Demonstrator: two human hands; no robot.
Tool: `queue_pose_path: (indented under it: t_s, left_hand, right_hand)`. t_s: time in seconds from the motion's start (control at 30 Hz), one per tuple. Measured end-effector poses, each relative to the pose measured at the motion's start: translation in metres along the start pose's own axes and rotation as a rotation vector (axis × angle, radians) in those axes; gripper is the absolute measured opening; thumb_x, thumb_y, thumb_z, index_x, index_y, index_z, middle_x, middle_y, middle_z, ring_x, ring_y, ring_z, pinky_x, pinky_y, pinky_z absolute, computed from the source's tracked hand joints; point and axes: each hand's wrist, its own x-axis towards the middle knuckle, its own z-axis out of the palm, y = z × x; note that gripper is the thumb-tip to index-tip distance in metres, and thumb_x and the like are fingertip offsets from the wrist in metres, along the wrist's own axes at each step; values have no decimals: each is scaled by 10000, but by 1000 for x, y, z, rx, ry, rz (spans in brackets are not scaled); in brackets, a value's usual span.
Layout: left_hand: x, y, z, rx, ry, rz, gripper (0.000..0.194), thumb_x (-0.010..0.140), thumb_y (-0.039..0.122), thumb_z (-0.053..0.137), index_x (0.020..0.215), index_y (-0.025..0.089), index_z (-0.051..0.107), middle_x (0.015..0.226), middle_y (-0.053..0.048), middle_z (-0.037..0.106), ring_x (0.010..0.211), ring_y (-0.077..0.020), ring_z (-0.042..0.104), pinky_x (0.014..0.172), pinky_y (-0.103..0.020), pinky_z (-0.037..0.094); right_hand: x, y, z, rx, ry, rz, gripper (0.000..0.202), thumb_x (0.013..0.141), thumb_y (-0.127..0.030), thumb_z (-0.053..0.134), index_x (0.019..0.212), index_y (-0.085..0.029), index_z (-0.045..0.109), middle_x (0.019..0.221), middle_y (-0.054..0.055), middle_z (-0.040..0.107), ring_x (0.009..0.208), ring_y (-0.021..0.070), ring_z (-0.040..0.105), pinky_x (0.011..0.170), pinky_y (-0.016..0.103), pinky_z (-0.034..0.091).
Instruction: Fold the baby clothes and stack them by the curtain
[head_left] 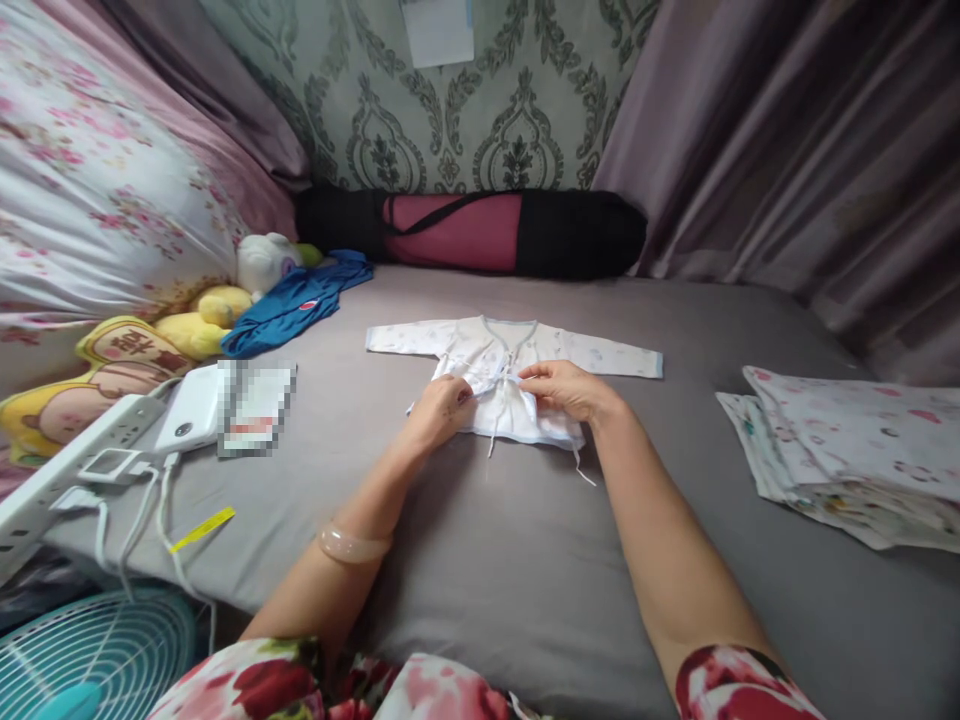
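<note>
A small white baby shirt (502, 345) with pale blue trim and tie strings lies spread on the grey bedsheet, sleeves stretched out to both sides. At the shirt's left front, my left hand (442, 408) is closed on the cloth, its fingertips partly hidden. My right hand (566, 388) pinches the fabric near the middle front, thumb and finger together. Between my hands the front is gathered in folds. One thin tie string (493, 435) hangs over the lower hem, and another string (585, 470) trails off the right corner onto the sheet.
Folded printed cloths (862, 450) are stacked at the right. Along the wall lies a long black and maroon bag (450, 232). To the left are plush toys (195, 325), a blue garment (300, 305), a power strip (82, 460), a white device (191, 410) and a fan (97, 650).
</note>
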Motion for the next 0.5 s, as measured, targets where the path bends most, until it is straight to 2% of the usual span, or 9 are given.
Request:
queue_pose_path:
  t_s: [0.13, 0.27, 0.4, 0.5]
  left_hand:
    - [-5, 19, -3, 24, 60, 49, 158, 886, 244, 510, 857, 196, 657, 816, -51, 625, 754, -183, 583, 706, -290, 446]
    - [-5, 38, 6, -43, 112, 66, 180, 925, 261, 477, 889, 206, 645, 824, -47, 625, 760, -174, 586, 715, -281, 449]
    - [-2, 42, 22, -125, 118, 92, 188, 922, 214, 456, 896, 184, 639, 836, -54, 625, 793, -178, 584, 753, -289, 455]
    - [-2, 39, 30, -134, 64, 123, 201, 901, 171, 437, 863, 169, 635, 817, -58, 604, 780, -180, 575, 729, -289, 455]
  right_hand:
    - [1, 0, 0, 155, -15, -3, 149, 775, -91, 684, 901, -153, 633, 691, 1, 655, 602, 96, 608, 587, 198, 530]
    - [-1, -5, 5, 232, -4, -30, 132, 805, -85, 657, 909, -156, 618, 689, -2, 650, 585, 93, 604, 583, 199, 530]
    - [-1, -6, 12, 233, 2, -54, 135, 825, -83, 620, 935, -157, 598, 677, -17, 632, 572, 89, 599, 587, 204, 523]
    - [1, -3, 20, 174, 20, -64, 152, 813, -84, 617, 942, -158, 591, 674, -27, 620, 582, 95, 603, 597, 213, 521]
